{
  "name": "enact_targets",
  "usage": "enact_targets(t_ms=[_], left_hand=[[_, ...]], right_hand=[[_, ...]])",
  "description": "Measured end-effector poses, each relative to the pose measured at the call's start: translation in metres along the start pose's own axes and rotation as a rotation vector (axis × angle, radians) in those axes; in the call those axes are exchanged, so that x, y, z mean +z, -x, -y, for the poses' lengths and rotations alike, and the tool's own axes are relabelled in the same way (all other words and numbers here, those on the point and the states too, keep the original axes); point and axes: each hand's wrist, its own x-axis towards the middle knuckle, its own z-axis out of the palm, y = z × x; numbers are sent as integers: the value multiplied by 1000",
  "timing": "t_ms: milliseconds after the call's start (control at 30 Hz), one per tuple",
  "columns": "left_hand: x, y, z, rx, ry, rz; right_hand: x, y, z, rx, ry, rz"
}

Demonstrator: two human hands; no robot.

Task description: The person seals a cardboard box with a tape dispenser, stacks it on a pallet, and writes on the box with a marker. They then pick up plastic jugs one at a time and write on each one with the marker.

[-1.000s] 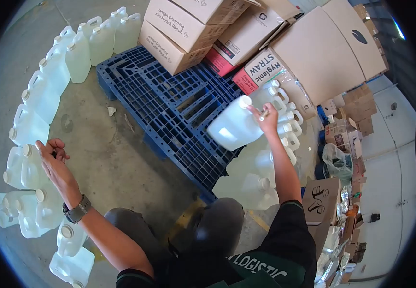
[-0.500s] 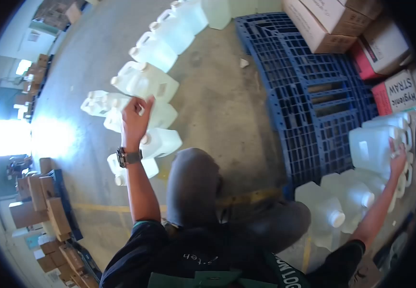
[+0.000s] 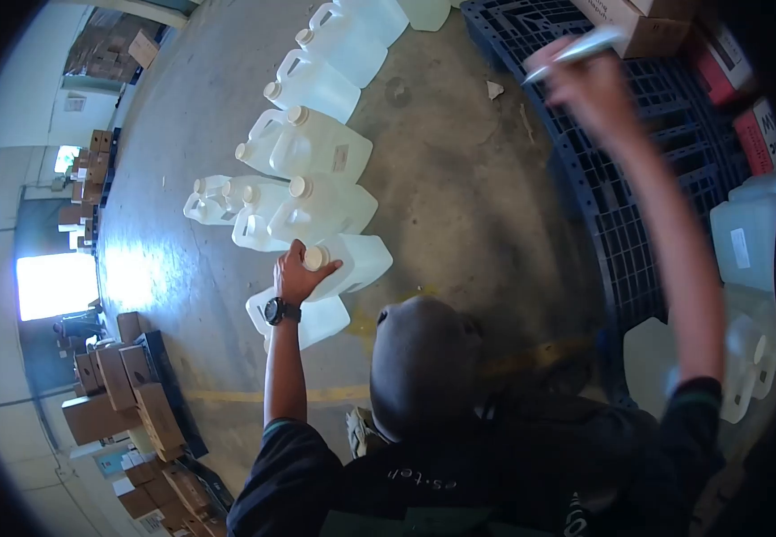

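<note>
My left hand (image 3: 296, 274) grips the neck of a white plastic jug (image 3: 352, 261) with a cream cap, standing on the concrete floor at the near end of a curved row of similar jugs (image 3: 321, 143). Another jug (image 3: 314, 319) lies just behind my wrist, which wears a watch. My right hand (image 3: 580, 79) is raised and blurred above the blue pallet (image 3: 620, 206), fingers closed on a white pen or marker (image 3: 576, 49). More jugs (image 3: 746, 242) stand at the right edge.
Cardboard boxes (image 3: 647, 27) sit on the pallet's far side, with red boxes (image 3: 759, 134) beside them. My knee (image 3: 424, 358) is in the centre foreground. Stacked cartons (image 3: 119, 394) line the left, near a bright doorway (image 3: 52, 282).
My right hand let go of the jug at the right and swung up over the pallet with the marker. My left hand dropped from the row onto the nearest jug's neck. The view turned left.
</note>
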Motion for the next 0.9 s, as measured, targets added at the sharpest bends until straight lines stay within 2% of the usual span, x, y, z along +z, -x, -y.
enact_targets(t_ms=[67,100,167,233,300,333,400,500,567,600,800,900], left_hand=[[2,-5,8,4,9,21],[1,-3,7,-22,33,58],[-5,-6,3,-55,6,114],[-5,-7,4,-60,6,113],[-4,-12,5,-55,8,119],[-3,-14,6,-71,13,133],[-4,-17,8,-87,7,155],[-5,-21,9,-87,-39,162],[-1,-19,11,-73,-33,130],[-1,-18,8,-67,-35,135],[2,-9,8,-62,-7,132],[1,-7,8,-79,-1,140]], right_hand=[[115,22,-21,282,-289,-25],[170,35,-63,281,-517,-2],[263,71,-119,498,-786,27],[337,106,-149,784,-1038,-33],[381,126,-154,835,-1090,-21],[394,128,-158,843,-1089,-18],[419,133,-163,715,-1091,8],[431,136,-173,800,-1021,-25],[439,141,-174,751,-992,4],[440,142,-174,704,-958,40],[434,159,-180,733,-958,71],[435,158,-185,698,-1020,20]])
